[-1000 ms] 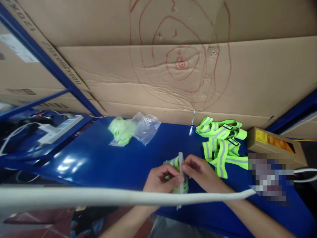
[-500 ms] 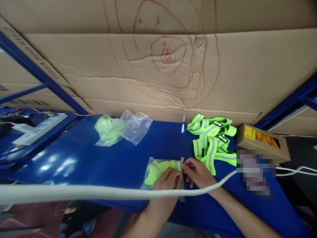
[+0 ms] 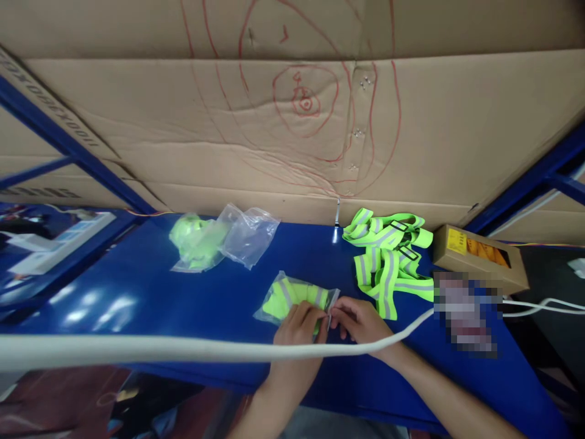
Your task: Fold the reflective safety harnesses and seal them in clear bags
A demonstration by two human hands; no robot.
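A clear plastic bag [image 3: 269, 311] lies on the blue table with a folded neon-yellow reflective strap [image 3: 292, 294] inside. My left hand [image 3: 299, 329] is closed on the bag near its open-end edge, thumb and fingers pinching the film. Just beside it, my right hand [image 3: 359, 320] pinches the same edge of the bag from the right, its fingertips close to the left ones. Whether the seal is closed cannot be made out. Right of the bag lies a loose heap of neon-yellow reflective straps [image 3: 388, 259] with black buckles.
At the back left lie a filled bag of neon-yellow straps [image 3: 196, 241] and a flat clear bag [image 3: 251, 235]. A cardboard box [image 3: 484, 259] stands at the right. A white cable [image 3: 183, 353] crosses in front of the view. A power strip [image 3: 64, 242] sits far left.
The bag's far end has swung up and away, so it lies at a different slant. Both hands have shifted slightly left and remain at the bag's edge.
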